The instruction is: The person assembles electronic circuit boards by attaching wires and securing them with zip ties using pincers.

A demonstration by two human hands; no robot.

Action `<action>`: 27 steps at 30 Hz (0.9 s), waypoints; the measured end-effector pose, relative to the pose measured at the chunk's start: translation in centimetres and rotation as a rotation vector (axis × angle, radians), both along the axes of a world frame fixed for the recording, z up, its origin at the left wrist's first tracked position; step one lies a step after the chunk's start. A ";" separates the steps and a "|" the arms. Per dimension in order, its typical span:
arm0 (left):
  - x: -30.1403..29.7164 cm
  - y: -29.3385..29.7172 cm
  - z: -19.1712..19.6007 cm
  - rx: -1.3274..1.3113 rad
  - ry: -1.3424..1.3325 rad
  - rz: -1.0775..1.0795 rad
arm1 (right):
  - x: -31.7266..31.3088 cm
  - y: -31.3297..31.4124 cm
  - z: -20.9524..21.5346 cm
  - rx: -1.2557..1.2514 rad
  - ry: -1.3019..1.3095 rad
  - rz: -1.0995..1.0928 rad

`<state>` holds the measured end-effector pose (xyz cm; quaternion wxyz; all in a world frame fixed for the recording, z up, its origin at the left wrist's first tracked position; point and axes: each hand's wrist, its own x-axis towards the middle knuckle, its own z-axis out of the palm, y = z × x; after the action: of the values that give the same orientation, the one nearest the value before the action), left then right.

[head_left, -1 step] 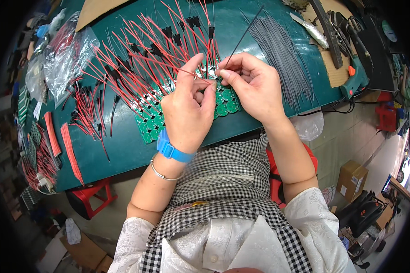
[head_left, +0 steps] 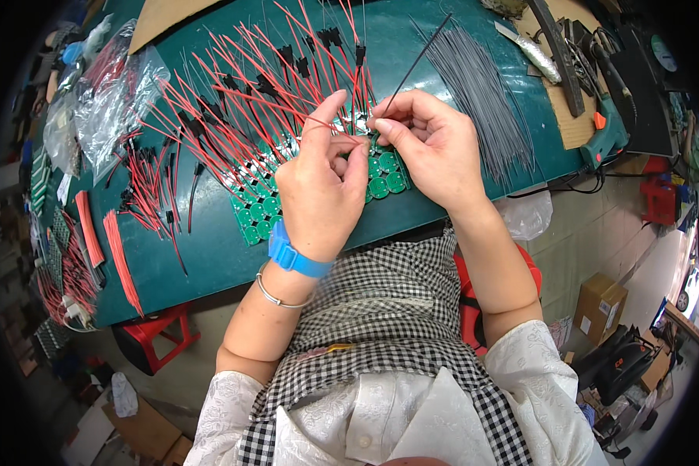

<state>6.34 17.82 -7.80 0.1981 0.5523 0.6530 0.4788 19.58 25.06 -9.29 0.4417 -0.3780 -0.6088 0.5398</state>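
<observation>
My left hand (head_left: 318, 186), a blue strap on its wrist, has thumb and forefinger closed in a pinch on a thin red wire. Between the thumb and forefinger of my right hand (head_left: 443, 155) is a thin black wire (head_left: 418, 62), slanting up and away to the right. Both sets of fingertips nearly meet above a panel of small round green circuit boards (head_left: 377, 186). Many red and black wires (head_left: 248, 97) with black connectors rise from and lie across the panel's far side. My fingers cover the spot where the wires end.
A bundle of loose black wires (head_left: 481, 101) lies right of the panel. To the left are connector leads (head_left: 147, 186), red wire bundles (head_left: 121, 260) and clear plastic bags (head_left: 116, 101). A green glue gun (head_left: 607, 140) rests at the table's right edge, beside cardboard (head_left: 575, 128).
</observation>
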 end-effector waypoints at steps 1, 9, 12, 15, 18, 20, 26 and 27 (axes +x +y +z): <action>0.1 0.0 -0.1 0.011 0.020 0.001 | 0.0 0.0 0.0 0.017 -0.016 -0.003; 0.2 0.0 0.1 -0.001 0.064 -0.002 | -0.1 0.1 -0.1 0.047 -0.026 -0.014; 0.2 0.0 -0.2 0.019 0.055 -0.008 | -0.1 0.1 -0.1 0.050 -0.041 -0.015; 0.3 0.0 -0.2 0.036 0.069 -0.009 | 0.0 0.0 0.4 0.069 -0.090 -0.013; 0.3 0.0 -0.1 0.028 0.094 -0.001 | 0.1 -0.1 0.5 0.103 -0.136 -0.016; 0.3 0.0 -0.2 0.054 0.094 0.004 | 0.1 -0.1 0.4 0.122 -0.141 -0.021; 0.3 -0.1 -0.5 0.055 0.123 -0.005 | 0.2 -0.3 0.7 0.138 -0.187 -0.001; 0.3 -0.1 -0.4 0.055 0.124 -0.005 | 0.2 -0.3 0.6 0.124 -0.186 0.006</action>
<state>6.66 17.72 -8.20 0.1434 0.5879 0.6491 0.4610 19.78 24.72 -8.66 0.4044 -0.3966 -0.6804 0.4650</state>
